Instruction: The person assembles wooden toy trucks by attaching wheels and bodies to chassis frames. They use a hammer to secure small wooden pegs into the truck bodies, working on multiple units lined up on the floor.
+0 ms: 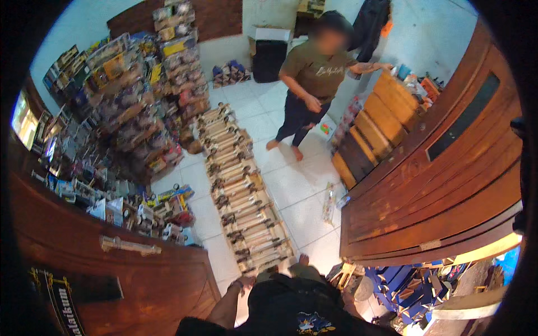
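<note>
Both arms hang beside my black shirt at the bottom of the picture. My left hand [241, 284] is low by the edge of the dark wooden door, its fingers loosely apart with nothing seen in them. My right hand [348, 292] is close to some small wooden pieces [346, 274] on the other side; its fingers are too unclear to read. In front of my feet a long wooden board [273, 204] lies on the white tiles. Rows of pale wooden bars with dark round ends, like axles with wheels [241, 187], cover it.
Stacked wrapped packages [137, 106] and toy vehicles [148, 215] line the left. A person [316, 73] stands barefoot beyond the board, one hand on a wooden cabinet [386, 112]. Wooden doors [443, 185] flank me. Blue pieces [403, 288] lie piled at lower right.
</note>
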`<action>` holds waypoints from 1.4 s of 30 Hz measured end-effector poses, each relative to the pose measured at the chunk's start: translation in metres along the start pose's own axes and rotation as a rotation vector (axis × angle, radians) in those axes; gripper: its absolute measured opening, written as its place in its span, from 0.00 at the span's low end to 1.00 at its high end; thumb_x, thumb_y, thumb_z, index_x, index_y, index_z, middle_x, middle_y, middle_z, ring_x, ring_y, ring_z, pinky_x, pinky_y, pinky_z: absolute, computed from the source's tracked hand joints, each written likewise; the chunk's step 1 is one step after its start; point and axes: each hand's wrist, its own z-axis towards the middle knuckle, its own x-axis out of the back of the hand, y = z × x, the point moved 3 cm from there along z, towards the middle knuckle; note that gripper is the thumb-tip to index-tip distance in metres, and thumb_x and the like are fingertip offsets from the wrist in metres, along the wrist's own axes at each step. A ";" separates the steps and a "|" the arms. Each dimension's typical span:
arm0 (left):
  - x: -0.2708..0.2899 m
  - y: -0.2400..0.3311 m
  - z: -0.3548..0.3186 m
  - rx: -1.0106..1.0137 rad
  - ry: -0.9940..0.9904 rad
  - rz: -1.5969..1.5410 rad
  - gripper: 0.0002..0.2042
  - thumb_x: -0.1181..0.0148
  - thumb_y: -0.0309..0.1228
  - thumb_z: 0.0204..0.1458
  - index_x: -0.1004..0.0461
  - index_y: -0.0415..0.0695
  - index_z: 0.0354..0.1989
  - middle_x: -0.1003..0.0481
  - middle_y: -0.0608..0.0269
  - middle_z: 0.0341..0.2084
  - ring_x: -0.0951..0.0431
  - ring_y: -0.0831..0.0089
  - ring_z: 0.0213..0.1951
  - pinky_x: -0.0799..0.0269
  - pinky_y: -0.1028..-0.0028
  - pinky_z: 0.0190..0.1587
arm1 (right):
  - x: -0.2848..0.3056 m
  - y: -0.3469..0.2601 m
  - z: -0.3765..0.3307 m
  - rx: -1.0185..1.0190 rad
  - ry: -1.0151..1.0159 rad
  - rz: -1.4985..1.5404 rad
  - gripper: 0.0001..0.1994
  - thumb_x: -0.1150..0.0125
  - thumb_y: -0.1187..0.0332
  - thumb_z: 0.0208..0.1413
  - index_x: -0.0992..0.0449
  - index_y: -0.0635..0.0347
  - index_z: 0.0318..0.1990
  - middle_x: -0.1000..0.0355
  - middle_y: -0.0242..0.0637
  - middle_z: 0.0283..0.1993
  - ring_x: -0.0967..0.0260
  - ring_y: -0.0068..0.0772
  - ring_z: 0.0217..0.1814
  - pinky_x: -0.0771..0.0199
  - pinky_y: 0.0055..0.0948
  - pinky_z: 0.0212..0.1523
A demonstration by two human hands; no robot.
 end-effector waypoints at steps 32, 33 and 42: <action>0.004 0.279 0.005 -0.046 0.366 -0.120 0.19 0.45 0.46 0.62 0.22 0.47 0.53 0.19 0.58 0.34 0.18 0.71 0.33 0.21 0.69 0.38 | -0.183 -0.403 0.153 -0.137 -0.246 -0.344 0.14 0.36 0.55 0.56 0.24 0.57 0.33 0.29 0.30 0.28 0.35 0.25 0.26 0.38 0.31 0.25; -0.002 0.302 0.004 -0.049 0.367 -0.155 0.18 0.45 0.45 0.62 0.21 0.49 0.53 0.18 0.61 0.30 0.20 0.72 0.31 0.23 0.69 0.37 | -0.194 -0.415 0.177 -0.160 -0.217 -0.348 0.15 0.37 0.54 0.58 0.23 0.58 0.30 0.28 0.30 0.27 0.33 0.25 0.27 0.37 0.29 0.28; -0.016 0.462 0.005 -0.224 0.671 -0.162 0.21 0.46 0.47 0.62 0.27 0.52 0.60 0.22 0.45 0.51 0.22 0.54 0.55 0.28 0.62 0.57 | -0.368 -0.581 0.344 0.169 -0.427 -0.560 0.24 0.30 0.56 0.56 0.27 0.68 0.50 0.25 0.39 0.35 0.31 0.28 0.27 0.32 0.32 0.26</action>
